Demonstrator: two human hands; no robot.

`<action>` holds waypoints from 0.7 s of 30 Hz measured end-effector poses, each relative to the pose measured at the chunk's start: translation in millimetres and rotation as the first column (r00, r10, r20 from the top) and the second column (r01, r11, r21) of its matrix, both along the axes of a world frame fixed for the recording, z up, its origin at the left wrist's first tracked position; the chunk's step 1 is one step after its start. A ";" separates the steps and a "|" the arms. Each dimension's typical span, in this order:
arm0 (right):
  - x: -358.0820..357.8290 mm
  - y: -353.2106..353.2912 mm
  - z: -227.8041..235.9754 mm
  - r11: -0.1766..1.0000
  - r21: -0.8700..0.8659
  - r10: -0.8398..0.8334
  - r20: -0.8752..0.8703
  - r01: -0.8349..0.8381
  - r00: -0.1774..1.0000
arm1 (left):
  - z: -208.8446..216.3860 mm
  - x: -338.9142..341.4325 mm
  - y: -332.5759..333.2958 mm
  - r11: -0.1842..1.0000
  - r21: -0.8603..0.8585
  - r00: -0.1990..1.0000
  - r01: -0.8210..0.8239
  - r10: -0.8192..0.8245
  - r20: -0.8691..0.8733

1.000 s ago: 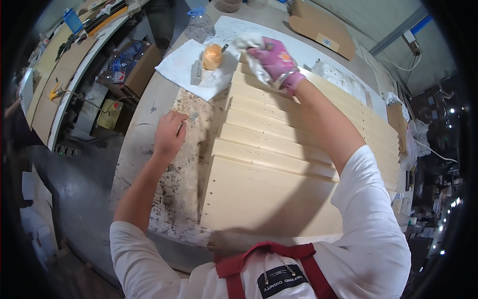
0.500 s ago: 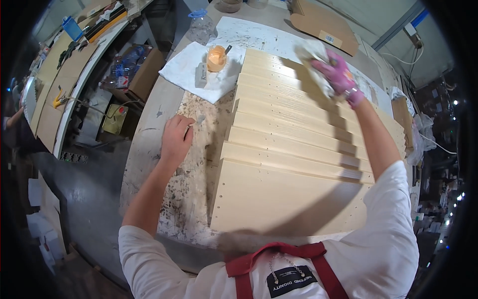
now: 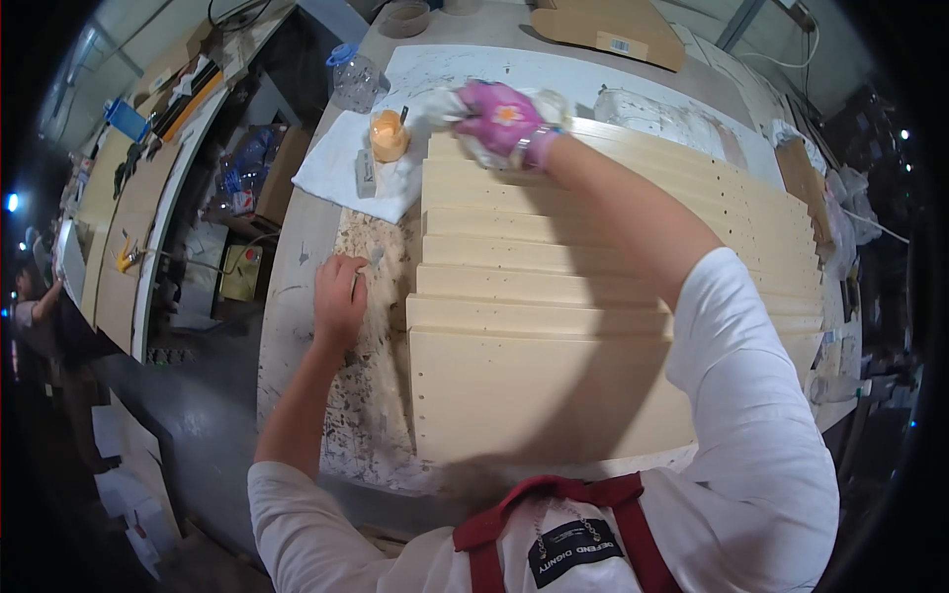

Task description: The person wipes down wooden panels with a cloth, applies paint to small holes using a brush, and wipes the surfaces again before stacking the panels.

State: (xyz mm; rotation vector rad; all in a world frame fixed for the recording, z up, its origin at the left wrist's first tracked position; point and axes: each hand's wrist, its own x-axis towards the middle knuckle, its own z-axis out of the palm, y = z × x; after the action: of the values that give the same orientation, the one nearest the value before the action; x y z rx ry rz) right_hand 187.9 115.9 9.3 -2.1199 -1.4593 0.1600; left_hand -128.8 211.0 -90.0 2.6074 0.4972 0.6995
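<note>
Overlapping pale wooden boards with small holes lie stepped across the table. My right hand, in a pink glove, is closed on a white cloth over the far left of the boards; motion blurs the cloth. My bare left hand rests on the stained table left of the boards, its fingers loosely curled with nothing visible in them. Beyond it, an orange cup with a dark stick in it and a small grey block sit on a white cloth sheet.
A clear bottle with a blue top stands behind the sheet. Flat cardboard lies at the table's far edge. On the left are a side bench and a box of bottles; another person is at far left.
My right hand has swept left with the cloth, from the far right of the boards to their far left corner. My left hand stays on the table. The head view has shifted slightly.
</note>
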 end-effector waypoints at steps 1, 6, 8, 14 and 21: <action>14.0 -21.9 -5.8 0.996 0.082 0.021 -0.022 -0.020 1.000 | 0.4 -2.3 -1.0 1.000 -0.007 1.000 -0.015 0.015 -0.004; 54.2 -120.2 13.1 0.983 -0.044 -0.179 -0.421 0.178 0.889 | 4.9 -1.6 -3.9 0.999 -0.020 0.999 -0.034 0.034 -0.011; 56.1 -114.8 12.4 0.992 -0.033 -0.125 -0.253 0.121 0.959 | 7.0 5.2 -8.0 0.999 -0.014 0.999 -0.030 0.030 -0.013; -13.5 17.3 -9.4 0.995 0.097 -0.005 0.014 0.003 1.000 | -12.7 -0.5 6.8 0.998 0.052 0.997 -0.022 0.026 -0.072; 43.3 -96.9 -21.2 0.944 0.284 0.003 -0.515 0.168 0.857 | 1.8 -7.5 -4.3 0.992 0.105 0.992 -0.072 0.082 -0.098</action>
State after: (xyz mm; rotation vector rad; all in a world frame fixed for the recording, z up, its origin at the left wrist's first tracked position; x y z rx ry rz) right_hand 231.2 19.0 -11.9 -1.6975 -0.9962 0.3921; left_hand -136.3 206.6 -88.3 2.7419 0.6111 0.6332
